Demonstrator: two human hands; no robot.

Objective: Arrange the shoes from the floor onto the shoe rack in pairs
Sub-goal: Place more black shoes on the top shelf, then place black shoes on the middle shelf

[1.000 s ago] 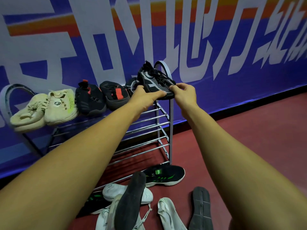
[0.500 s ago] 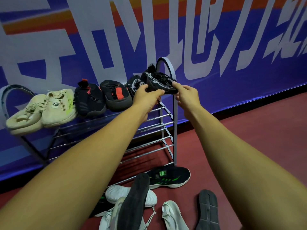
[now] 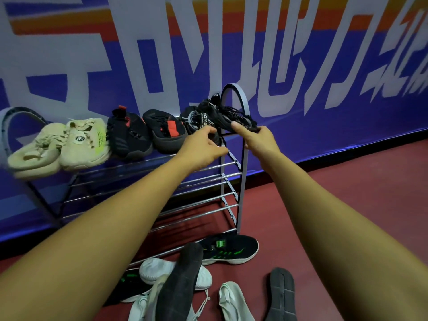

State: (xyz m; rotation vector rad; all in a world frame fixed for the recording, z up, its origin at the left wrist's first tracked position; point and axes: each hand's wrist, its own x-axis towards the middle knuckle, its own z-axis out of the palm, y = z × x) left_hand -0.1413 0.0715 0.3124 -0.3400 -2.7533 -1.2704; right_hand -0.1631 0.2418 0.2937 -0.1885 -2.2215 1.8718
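- Judged best: settle the black knit sneaker [image 3: 228, 114] flat on the top tier, toe level with its mate [image 3: 194, 116], before letting go.
- Right hand [image 3: 260, 140] pinches its toe; left hand [image 3: 202, 148] hovers beside it, loose-fingered, holding nothing.
- Shoe rack [image 3: 232, 85] top tier: beige pair [image 3: 62, 144], black-and-red pair [image 3: 148, 130], this pair at the right end.

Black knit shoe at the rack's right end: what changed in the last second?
The black knit shoe came down onto the rack top shelf beside its mate. The left hand let go; the right hand still pinches its toe. The other shoes stayed put.
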